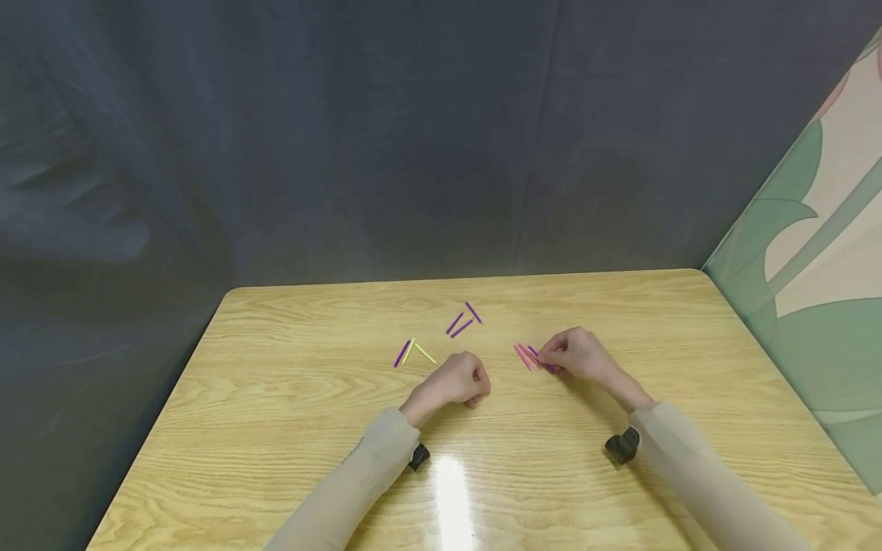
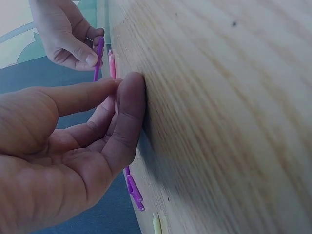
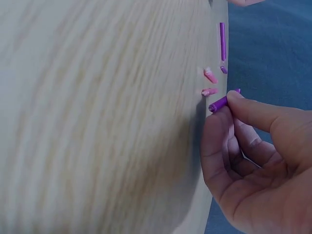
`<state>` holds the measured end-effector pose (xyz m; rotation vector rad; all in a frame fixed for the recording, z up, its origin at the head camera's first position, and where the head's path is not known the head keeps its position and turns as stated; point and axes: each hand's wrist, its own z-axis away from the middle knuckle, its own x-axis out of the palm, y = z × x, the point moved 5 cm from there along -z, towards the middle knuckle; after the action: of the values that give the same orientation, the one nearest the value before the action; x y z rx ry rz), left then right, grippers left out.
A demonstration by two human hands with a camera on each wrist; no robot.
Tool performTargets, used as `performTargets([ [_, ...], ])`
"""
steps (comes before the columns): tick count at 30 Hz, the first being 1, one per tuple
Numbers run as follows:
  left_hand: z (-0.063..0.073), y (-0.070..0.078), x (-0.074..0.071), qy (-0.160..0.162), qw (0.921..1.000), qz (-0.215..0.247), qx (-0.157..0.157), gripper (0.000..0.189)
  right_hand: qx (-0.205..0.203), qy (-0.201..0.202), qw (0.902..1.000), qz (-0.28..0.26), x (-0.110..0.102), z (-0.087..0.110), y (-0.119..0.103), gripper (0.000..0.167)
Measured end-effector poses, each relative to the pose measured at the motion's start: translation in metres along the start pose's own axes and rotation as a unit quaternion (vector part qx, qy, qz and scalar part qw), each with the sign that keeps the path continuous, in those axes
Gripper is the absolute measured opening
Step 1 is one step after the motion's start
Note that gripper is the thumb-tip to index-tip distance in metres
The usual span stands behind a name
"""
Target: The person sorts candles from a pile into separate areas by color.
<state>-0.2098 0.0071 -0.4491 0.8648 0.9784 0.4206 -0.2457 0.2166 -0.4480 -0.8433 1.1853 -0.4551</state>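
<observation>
My right hand (image 1: 577, 353) pinches a purple stick (image 3: 222, 103) between thumb and fingertips, low over the table on the right. Close to those fingertips, two pink sticks (image 1: 524, 358) lie side by side. My left hand (image 1: 460, 379) rests at the table's middle with fingers loosely curled. Its thumb tip meets the index finger in the left wrist view, and no stick shows between them. Beyond it to the left lie two yellow sticks (image 1: 425, 353), their upper ends close together, beside a purple stick (image 1: 402, 353).
Farther back, three purple sticks (image 1: 462, 328) lie at different angles. The wooden table (image 1: 289, 398) reaches a dark curtain (image 1: 386, 153) at the back and a patterned panel (image 1: 813, 291) on the right. Each wrist wears a small black camera (image 1: 623, 446).
</observation>
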Motion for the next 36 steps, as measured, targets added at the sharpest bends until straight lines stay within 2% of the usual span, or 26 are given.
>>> performTargets([
  [11,-0.001,0.002,0.001,-0.003,0.9998,-0.022,0.003,0.014,0.020,0.034,0.9987,0.031,-0.003,-0.006,0.007,0.012],
  [17,-0.002,0.004,0.003,-0.004,0.9997,-0.026,0.001,0.015,0.028,0.038,0.9985,0.029,-0.003,-0.005,0.007,0.013],
  [29,-0.006,0.002,0.000,-0.015,0.9999,0.001,0.001,0.017,0.032,0.053,0.9968,0.049,0.000,-0.008,0.005,0.013],
  [36,-0.007,-0.003,-0.002,-0.023,0.9988,0.042,-0.010,0.015,0.032,0.061,0.9966,0.045,0.002,-0.011,0.007,0.014],
])
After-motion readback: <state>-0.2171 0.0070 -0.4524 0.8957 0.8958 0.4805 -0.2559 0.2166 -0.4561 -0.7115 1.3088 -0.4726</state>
